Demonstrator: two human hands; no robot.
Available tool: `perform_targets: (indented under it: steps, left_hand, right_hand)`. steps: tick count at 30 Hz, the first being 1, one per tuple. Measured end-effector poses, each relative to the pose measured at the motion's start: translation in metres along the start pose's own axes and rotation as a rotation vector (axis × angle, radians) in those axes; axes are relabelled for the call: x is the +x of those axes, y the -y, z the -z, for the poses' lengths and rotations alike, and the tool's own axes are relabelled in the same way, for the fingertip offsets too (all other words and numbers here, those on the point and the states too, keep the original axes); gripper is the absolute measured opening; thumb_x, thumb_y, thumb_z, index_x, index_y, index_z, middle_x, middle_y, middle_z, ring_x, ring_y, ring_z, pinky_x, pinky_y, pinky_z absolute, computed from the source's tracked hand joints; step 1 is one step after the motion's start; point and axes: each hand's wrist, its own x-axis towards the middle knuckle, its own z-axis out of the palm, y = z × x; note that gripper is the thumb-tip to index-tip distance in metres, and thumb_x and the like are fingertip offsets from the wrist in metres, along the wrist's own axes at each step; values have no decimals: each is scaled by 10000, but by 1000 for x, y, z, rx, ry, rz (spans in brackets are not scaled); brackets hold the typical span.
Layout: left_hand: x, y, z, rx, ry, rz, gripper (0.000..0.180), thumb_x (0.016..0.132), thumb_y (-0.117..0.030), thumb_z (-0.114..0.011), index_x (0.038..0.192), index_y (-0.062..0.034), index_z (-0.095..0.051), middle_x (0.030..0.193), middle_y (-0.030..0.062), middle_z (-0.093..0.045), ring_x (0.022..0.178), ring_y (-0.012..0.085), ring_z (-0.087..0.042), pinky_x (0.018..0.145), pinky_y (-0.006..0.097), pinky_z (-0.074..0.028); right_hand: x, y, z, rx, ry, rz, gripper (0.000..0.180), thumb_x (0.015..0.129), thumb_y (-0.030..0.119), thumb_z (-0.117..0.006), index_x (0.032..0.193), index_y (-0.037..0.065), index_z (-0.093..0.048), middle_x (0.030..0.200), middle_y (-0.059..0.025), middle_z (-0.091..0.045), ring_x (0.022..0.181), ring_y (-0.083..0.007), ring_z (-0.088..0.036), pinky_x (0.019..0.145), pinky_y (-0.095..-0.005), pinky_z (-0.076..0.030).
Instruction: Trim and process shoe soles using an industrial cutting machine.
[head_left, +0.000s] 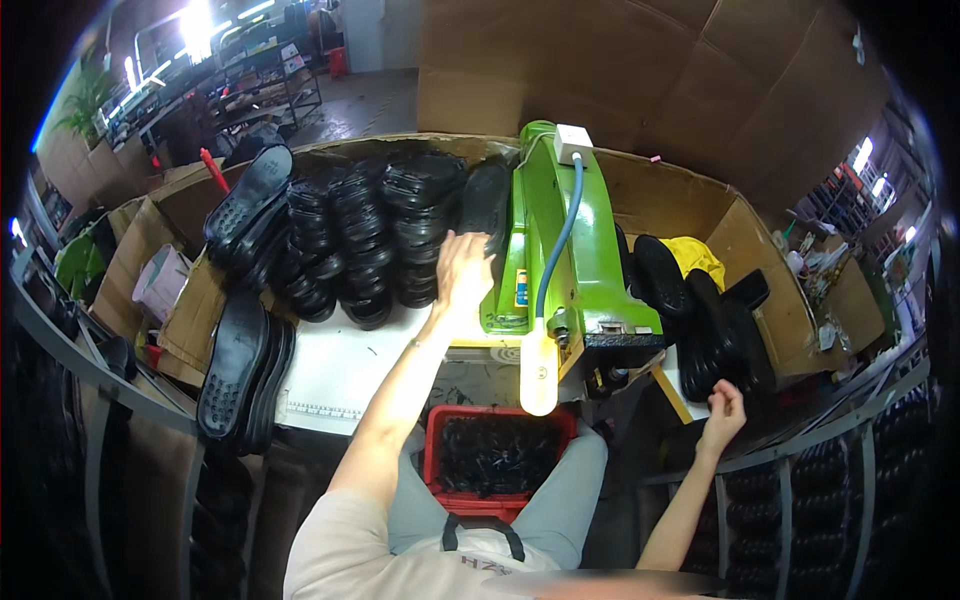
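Observation:
My left hand [465,270] reaches forward to the left side of a green machine [600,235], fingers stretched out at the near end of a black shoe sole [486,205]. Whether the fingertips touch that sole I cannot tell. Beside this hand stand several stacks of black soles [365,220]. My right hand [722,415] hovers at the near edge of the right-hand pile of black soles [712,325], its fingers loosely bent and apart, with nothing seen in them. A yellowish paddle-shaped part [540,372] sticks out at the machine's front, between my arms.
More soles [235,370] stand at the table's left edge. A red crate [432,450] of black scraps sits between my knees. Cardboard walls [670,90] rise behind the table. A yellow cloth [695,260] lies at the right. A blue-grey cable [563,240] runs down the machine.

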Motion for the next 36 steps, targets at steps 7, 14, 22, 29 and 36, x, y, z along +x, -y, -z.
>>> perform_targets:
  steps: [7, 14, 22, 29, 36]
  left_hand:
    - [-77, -74, 150, -224, -117, 175, 294, 753, 14, -697, 1031, 40, -605, 946, 184, -630, 851, 345, -613, 769, 373, -496]
    - [-191, -166, 185, -427, 380, 17, 357, 647, 27, -609, 995, -46, -643, 933, 110, -637, 885, 251, -619, 1007, 685, -322]
    - [-204, -212, 107, -761, 450, -1, 533, 648, -18, -756, 1147, -27, -568, 1190, 173, -541, 1154, 390, -473, 1024, 521, -361]
    - [-153, -64, 28, -642, 259, 501, 340, 779, -90, -639, 1108, -9, -603, 1155, 200, -553, 1049, 384, -545, 964, 496, -404]
    - [-43, 5, -47, -590, 154, 438, 349, 814, -135, -627, 1139, -23, -572, 1118, 172, -520, 1020, 360, -514, 906, 472, -427]
  right_hand:
    - [-105, -19, -29, 63, 118, -272, 126, 887, 31, -607, 996, -8, -657, 921, -73, -658, 780, -136, -632, 656, -240, -522]
    - [-228, 63, -101, 1192, 890, -1155, 508, 893, 82, -621, 1352, 13, -413, 1225, -142, -567, 1031, -201, -618, 821, -350, -533]
    - [-126, 96, 3, 402, 530, -521, 601, 819, 29, -656, 1363, -52, -413, 1313, -115, -521, 1191, -175, -505, 1020, -329, -404]
    - [129, 69, 89, -134, 225, -210, 408, 836, -27, -554, 1242, -29, -583, 1051, -74, -666, 893, -144, -615, 826, -291, -477]
    - [213, -30, 124, -278, 185, -626, 265, 836, 63, -628, 1071, -56, -658, 930, -86, -690, 800, -174, -638, 755, -300, -486]
